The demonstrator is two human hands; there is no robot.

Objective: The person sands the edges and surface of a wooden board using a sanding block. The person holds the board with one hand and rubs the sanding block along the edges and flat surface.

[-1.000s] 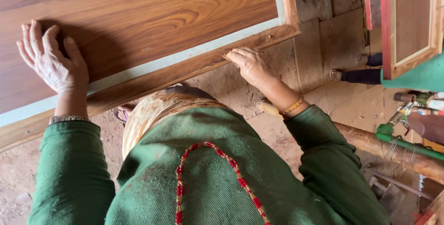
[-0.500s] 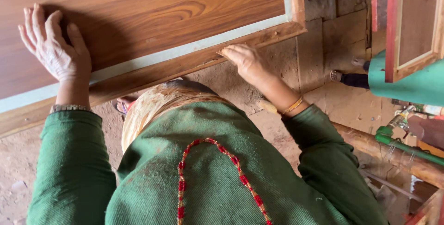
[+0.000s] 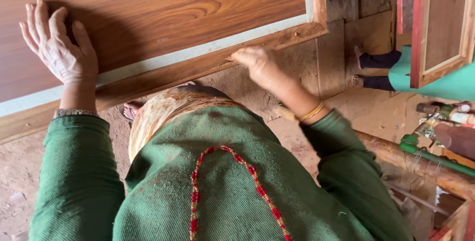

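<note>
Pressing flat against the large brown wood-grain laminated panel [image 3: 163,8], the left hand [image 3: 62,48] lay with its palm on the surface and its fingers spread wide, holding nothing. The panel filled the upper left of the view and was bordered along its lower side by a pale grey-green edge strip [image 3: 198,50] and, outside that, a rough reddish-brown wooden frame rail [image 3: 188,70]. The right hand [image 3: 257,63] rested against the lower face of that rail, near the panel's right corner; its fingers were curled and blurred, and whether they gripped the rail or only touched it could not be determined. Both forearms were covered by green knitted sleeves [image 3: 74,171], with a metal watch band [image 3: 74,113] at the left wrist and a gold bangle [image 3: 311,112] at the right. A red bead necklace [image 3: 232,186] lay on the green garment. Below the panel was a dusty brown floor [image 3: 15,176]. At the right edge stood a red-framed wooden cabinet door [image 3: 440,23], beside another person in dark trouser legs [image 3: 378,60].
</note>
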